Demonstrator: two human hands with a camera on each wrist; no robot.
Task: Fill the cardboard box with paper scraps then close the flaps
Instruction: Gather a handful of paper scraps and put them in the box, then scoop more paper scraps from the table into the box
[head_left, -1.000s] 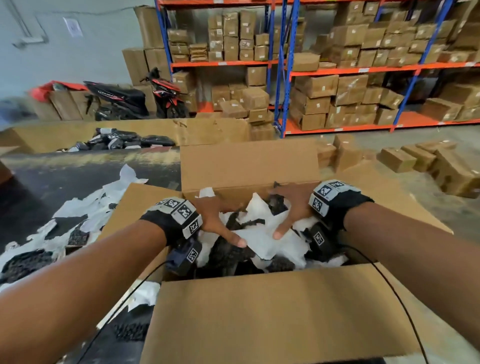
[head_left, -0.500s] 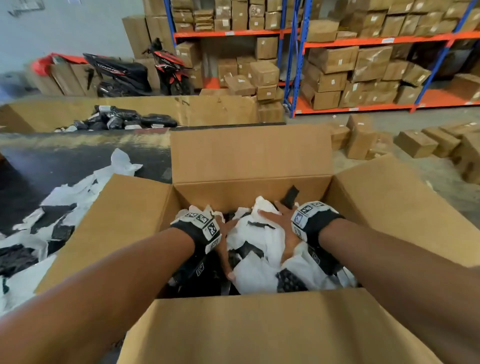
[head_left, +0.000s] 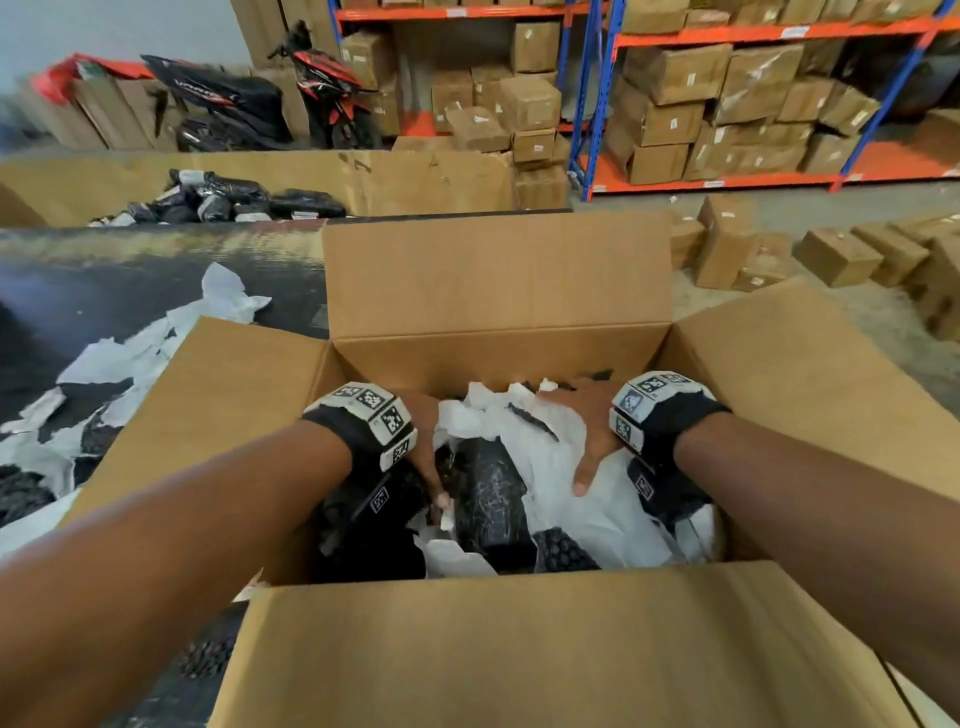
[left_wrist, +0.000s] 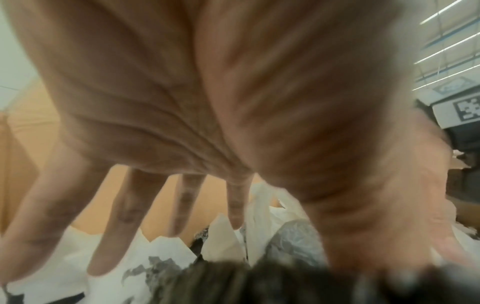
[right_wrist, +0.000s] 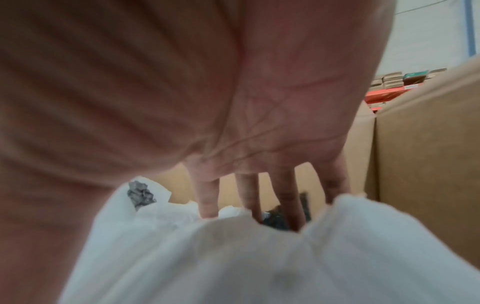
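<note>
1. Far left, I see loose paper scraps (head_left: 130, 358) lying on the dark table (head_left: 104, 280) beside the cardboard box (head_left: 498, 364).
2. My left hand (head_left: 423, 441) is inside the box, fingers spread and straight, pressing on the black-and-white scraps in the box (head_left: 524, 467); it grasps nothing.
3. My right hand (head_left: 584, 426) lies flat on white paper, fingers extended, holding nothing.
4. All four flaps stand open; the right flap (head_left: 789, 374) leans outward, the near flap (head_left: 519, 649) towards me.
</note>
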